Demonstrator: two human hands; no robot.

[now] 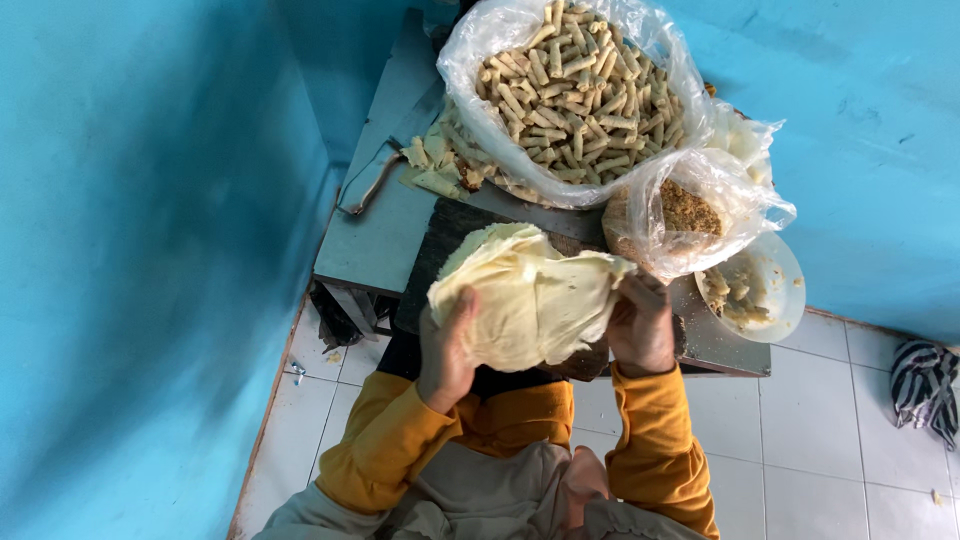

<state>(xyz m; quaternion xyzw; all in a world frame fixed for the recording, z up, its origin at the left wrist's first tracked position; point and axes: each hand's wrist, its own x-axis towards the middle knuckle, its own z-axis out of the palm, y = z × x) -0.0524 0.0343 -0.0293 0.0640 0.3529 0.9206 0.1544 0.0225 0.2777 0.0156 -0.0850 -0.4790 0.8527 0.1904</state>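
Both my hands hold a stack of thin, pale yellow round wrapper sheets above a dark board. My left hand grips the stack's lower left edge, thumb on top. My right hand pinches the right edge, where the top sheets are bunched and lifted. My sleeves are orange.
A large clear plastic bag of several small rolled pastries sits at the back of the grey table. A smaller bag of brown crumbly filling and a white plate lie right. Blue walls enclose the corner. A striped cloth lies on the tiled floor.
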